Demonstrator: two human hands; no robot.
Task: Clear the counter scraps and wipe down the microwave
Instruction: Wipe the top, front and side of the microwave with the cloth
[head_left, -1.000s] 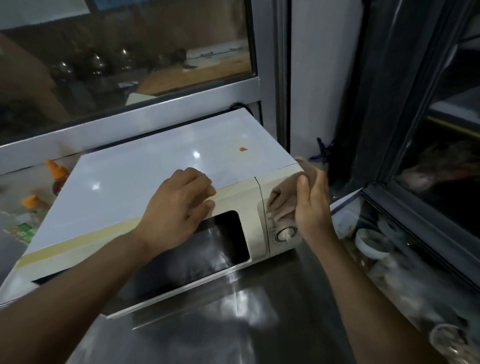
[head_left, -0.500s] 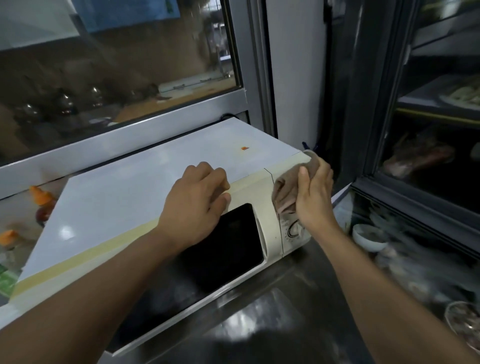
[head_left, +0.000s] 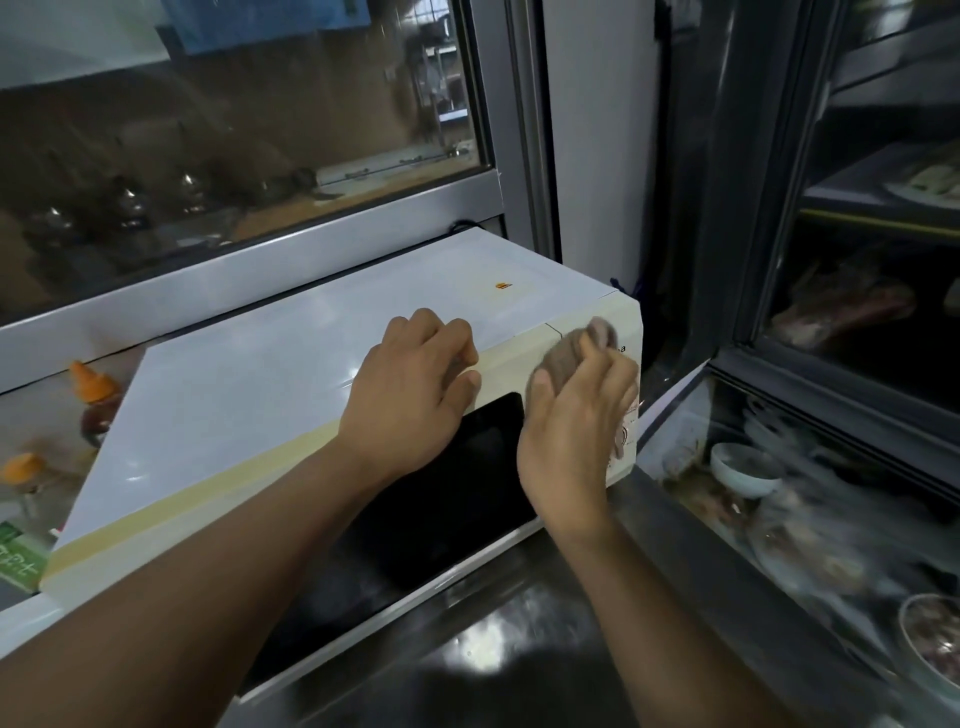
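Head view shows the microwave (head_left: 270, 395) lying across the middle of the frame on a steel bench (head_left: 519, 670), its dark door glass facing down toward the lower centre. At centre, the left hand (head_left: 410, 395) rests on the front top edge of the oven with its fingers curled over that edge, holding nothing else. Just right of it, the right hand (head_left: 576, 415) presses a wadded grey-brown cloth (head_left: 566, 348) flat against the cream control panel; the fingers lie fairly straight over the cloth, and whether the thumb hooks round it cannot be made out. A dial peeps out from under that hand at its right side.

The step in hand looks to be the wipe-down, now on the control panel, with the left hand bracing the oven so it does not slide. A small orange spot (head_left: 502, 285) sits on the white top toward the upper right of the oven, well apart from the cloth. Next, the cloth would probably need to cover the rest of the panel round the dial, then go up onto the top for that spot, with steady pressure and the brace kept on.
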